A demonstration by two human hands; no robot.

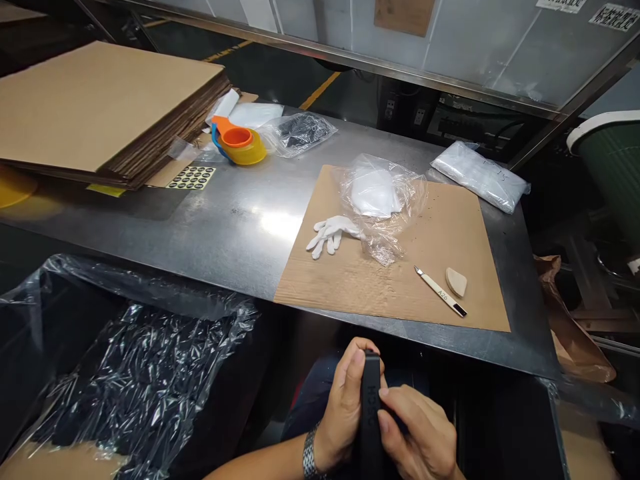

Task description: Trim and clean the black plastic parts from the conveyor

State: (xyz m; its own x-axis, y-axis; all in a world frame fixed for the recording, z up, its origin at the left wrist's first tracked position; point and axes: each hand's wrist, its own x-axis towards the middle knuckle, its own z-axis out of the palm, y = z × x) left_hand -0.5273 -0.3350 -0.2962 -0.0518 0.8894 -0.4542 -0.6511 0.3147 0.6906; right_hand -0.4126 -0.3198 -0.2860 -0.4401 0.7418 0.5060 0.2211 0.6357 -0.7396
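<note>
- So a long black bar (371, 413) is being held upright-ish over the lap, just in front of the near edge of the metal table (240, 233), with raised lettering being shown along its narrow side.
- It's being gripped by the left hand (343, 407), fingers closed around the upper part, thumb being kept near the top end. A metal-link band (310, 455) is being worn on that wrist.
- The bar's other side is being touched by the right hand (423, 427), thumb and index finger half curled; can't tell if anything is being pinched there.
- On the table, a brown cardboard sheet (440, 233) is being used as a mat. A white glove (333, 233), an open clear bag (385, 200) with white stuff inside, a slim knife (440, 291) marked A26 and a beige wedge (456, 283) are all being held up by it.
- A wrapped clear packet (480, 177) is being kept by the sheet's far right corner.
- Over left, yellow tape (250, 153) and a sheet of round stickers (191, 178) are being kept beside a big cardboard stack (100, 107).
- Below that, a dark container is being lined by shiny clear plastic (150, 373).
</note>
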